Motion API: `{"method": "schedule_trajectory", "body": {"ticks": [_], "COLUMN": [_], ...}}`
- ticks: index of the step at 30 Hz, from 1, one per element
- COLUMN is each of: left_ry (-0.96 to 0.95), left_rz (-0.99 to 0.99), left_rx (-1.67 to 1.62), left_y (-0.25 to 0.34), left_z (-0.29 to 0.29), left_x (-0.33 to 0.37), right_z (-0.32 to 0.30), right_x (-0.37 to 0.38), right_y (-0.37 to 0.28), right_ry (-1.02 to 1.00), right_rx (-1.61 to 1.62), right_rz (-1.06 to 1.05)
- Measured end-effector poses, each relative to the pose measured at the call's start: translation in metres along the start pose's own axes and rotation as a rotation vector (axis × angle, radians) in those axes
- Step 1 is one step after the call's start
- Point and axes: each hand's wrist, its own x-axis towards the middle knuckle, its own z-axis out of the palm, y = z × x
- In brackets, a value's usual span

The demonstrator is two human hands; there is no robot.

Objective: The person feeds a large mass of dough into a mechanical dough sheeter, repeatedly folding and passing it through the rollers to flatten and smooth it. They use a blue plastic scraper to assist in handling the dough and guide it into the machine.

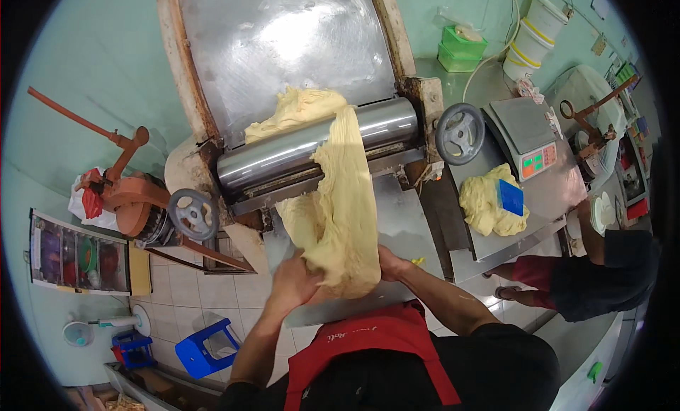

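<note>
Had left hand at the left edge and right hand at the right edge of a pale-yellow dough sheet, near its lower end. Could not tell clamped fingers from parted ones on either side, with blur and overlap in the way. Saw the sheet hanging over a steel roller, with bunched dough behind.

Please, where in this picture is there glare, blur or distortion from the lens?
Head view: strong white glare on the metal slope; softer streaks along the roller; left hand slightly blurred; black corners around a curved image, with buckets leaning near its edge.
</note>
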Motion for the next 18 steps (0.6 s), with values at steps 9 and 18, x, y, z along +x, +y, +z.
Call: {"method": "schedule_trajectory", "body": {"ticks": [9, 18], "left_ry": [0.992, 0.705], "left_rz": [0.449, 0.214], "left_rx": [0.419, 0.173], "left_y": [0.093, 0.089], "left_z": [-0.115, -0.190], "left_x": [0.085, 0.223], "right_z": [0.124, 0.047], "right_x": [0.109, 0.053], "right_y": [-0.163, -0.049], "right_ry": [-0.172, -0.229], "right_rx": [0.632, -0.035], "right_rz": [-0.533, -0.269]}}
